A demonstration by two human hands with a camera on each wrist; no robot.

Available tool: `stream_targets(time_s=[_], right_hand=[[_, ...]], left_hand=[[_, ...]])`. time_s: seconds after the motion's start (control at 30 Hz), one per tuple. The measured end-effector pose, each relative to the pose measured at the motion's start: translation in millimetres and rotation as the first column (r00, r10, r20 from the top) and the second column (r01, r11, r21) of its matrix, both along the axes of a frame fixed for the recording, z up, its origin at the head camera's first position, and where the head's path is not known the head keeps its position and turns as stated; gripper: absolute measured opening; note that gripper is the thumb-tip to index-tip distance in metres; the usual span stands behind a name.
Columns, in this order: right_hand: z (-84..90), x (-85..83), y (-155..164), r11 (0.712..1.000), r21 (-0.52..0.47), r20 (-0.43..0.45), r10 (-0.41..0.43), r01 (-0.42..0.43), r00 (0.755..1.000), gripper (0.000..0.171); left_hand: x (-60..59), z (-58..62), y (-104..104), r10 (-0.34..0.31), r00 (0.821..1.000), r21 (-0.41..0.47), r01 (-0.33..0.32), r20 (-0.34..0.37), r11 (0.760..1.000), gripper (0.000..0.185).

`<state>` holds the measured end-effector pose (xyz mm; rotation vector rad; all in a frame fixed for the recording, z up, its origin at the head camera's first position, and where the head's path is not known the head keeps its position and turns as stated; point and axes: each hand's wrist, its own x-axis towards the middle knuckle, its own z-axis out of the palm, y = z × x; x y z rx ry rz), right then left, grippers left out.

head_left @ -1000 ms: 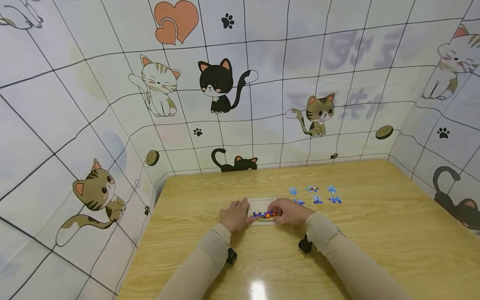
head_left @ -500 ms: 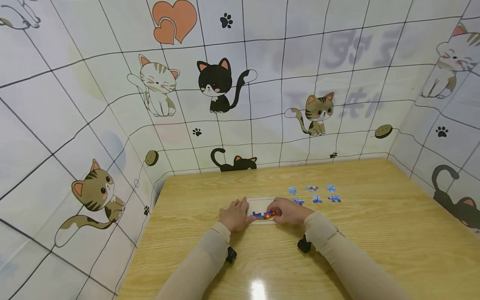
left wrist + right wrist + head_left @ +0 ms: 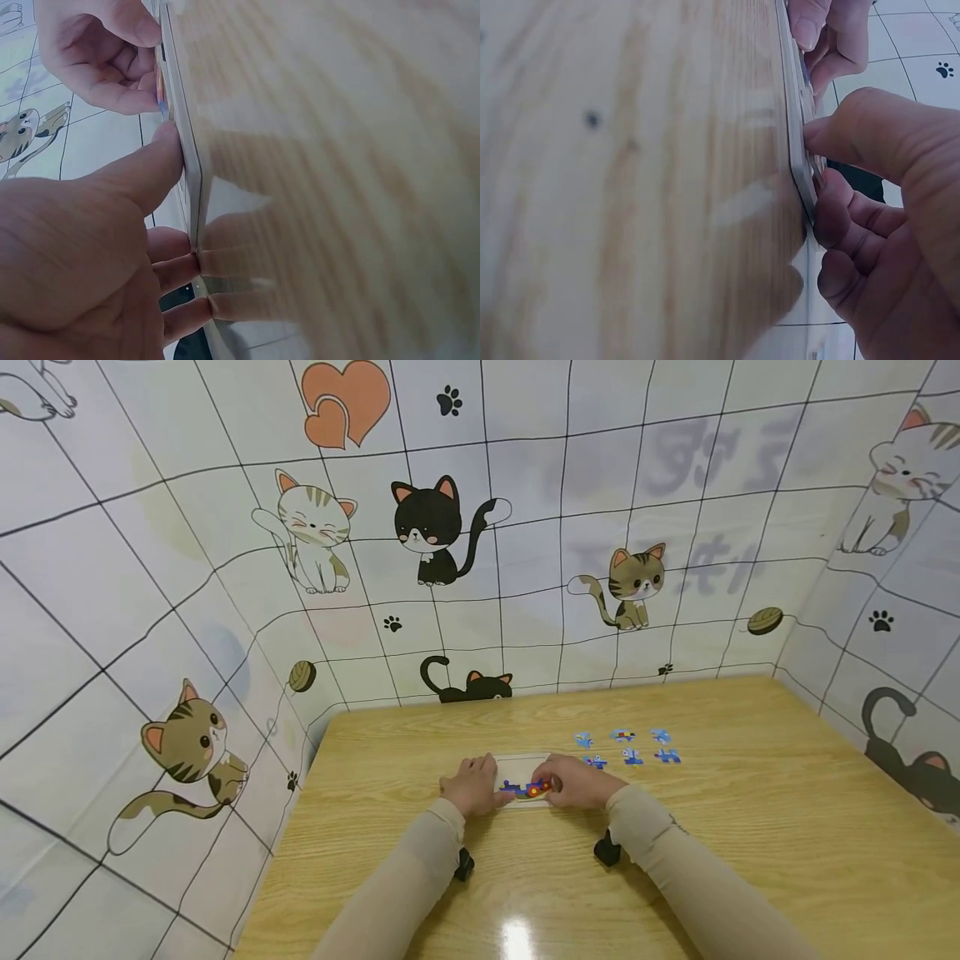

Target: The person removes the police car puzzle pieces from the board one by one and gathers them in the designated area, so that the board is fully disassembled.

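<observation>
Fingertips of my right hand (image 3: 581, 782) pinched a puzzle piece (image 3: 534, 789) into the white tray (image 3: 517, 763) at table centre, my left hand (image 3: 471, 787) flat, steadying; seating seemed unfinished, demanding firm downward pressure.

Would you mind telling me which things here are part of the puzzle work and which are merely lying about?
Part of the work:
- puzzle tray, on the table between both hands
- joined puzzle pieces in the tray
- left hand, on the tray's left edge
- right hand, on the pieces
- loose blue pieces, to the right

Lying about:
- wooden table
- cat-print wall covering
</observation>
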<state>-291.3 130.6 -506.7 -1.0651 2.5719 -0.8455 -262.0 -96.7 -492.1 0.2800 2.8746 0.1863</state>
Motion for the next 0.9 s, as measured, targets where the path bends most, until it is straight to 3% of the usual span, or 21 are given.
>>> stream_targets(time_s=[0.37,0.63,0.9], right_hand=[[-3.8,-2.5,0.3,0.999,-0.037,-0.021,0.018,-0.019,1.0,0.027],[-4.1,-1.6,3.1,0.998,-0.048,0.014,-0.026,0.027,1.0,0.029],[-3.0,-0.2,2.5,1.0,-0.008,-0.05,-0.005,0.005,0.999,0.03]], left_hand=[[-1.8,-0.9,1.8,0.022,1.0,-0.009,-0.021,0.014,1.0,0.088],[-1.6,1.3,5.1,0.043,0.999,-0.017,-0.043,0.011,0.999,0.085],[1.3,3.7,3.5,0.034,0.999,0.012,-0.034,0.01,0.999,0.087]])
